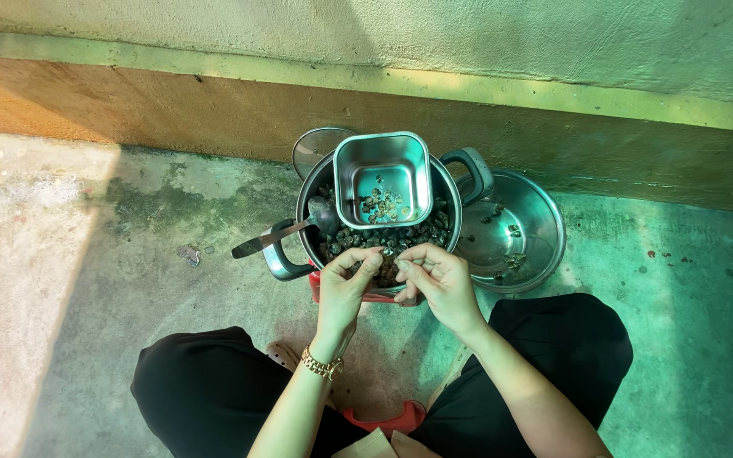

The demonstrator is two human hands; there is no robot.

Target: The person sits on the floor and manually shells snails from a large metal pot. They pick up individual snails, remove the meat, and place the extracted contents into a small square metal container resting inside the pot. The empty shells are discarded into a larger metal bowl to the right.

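Both hands meet over the near rim of the pot (286, 254): the left hand (345, 284) and right hand (440, 280) pinch what seems a small dark shell (389, 252) between fingertips, wrists angled inward. Just beyond, the square steel tin (422, 170) rests on the heaped shells (358, 239)

Square tin (383, 174) and ladle (286, 231) crowd the pot (309, 199); left floor (86, 254) open.
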